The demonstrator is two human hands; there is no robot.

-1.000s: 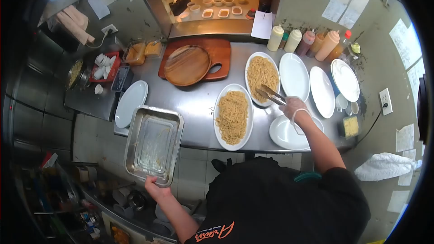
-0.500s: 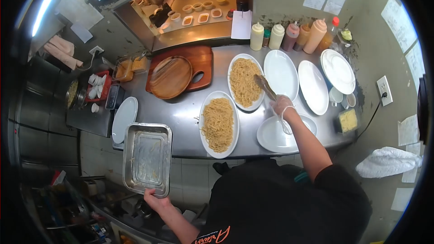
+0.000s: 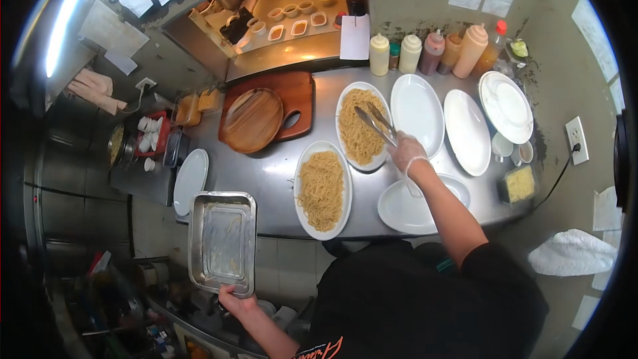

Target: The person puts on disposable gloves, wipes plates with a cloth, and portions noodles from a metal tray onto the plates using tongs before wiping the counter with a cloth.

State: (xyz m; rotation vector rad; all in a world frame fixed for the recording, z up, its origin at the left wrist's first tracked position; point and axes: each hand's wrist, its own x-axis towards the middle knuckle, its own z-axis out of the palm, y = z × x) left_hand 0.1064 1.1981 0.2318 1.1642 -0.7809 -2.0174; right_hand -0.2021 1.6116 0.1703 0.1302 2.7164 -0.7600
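Right hand (image 3: pixel 407 153), in a clear glove, closed around metal tongs (image 3: pixel 374 124) with tips parted over the farther oval plate of noodles (image 3: pixel 359 125). Left hand (image 3: pixel 234 302) bare, gripping the near rim of a steel baking pan (image 3: pixel 222 241), almost empty but for a few noodle strands and greasy smears, held off the edge of the steel surface (image 3: pixel 269 169). Second oval plate of noodles (image 3: pixel 322 189) just beside the first, nearer the body. Empty white plates (image 3: pixel 465 129) to the right; wooden round board (image 3: pixel 252 119) on a red-brown cutting board to the left. Squeeze bottles (image 3: pixel 432 52) at the back wall, labels unreadable. Orange script on the black shirt (image 3: pixel 319 347), partly cut off, illegible.
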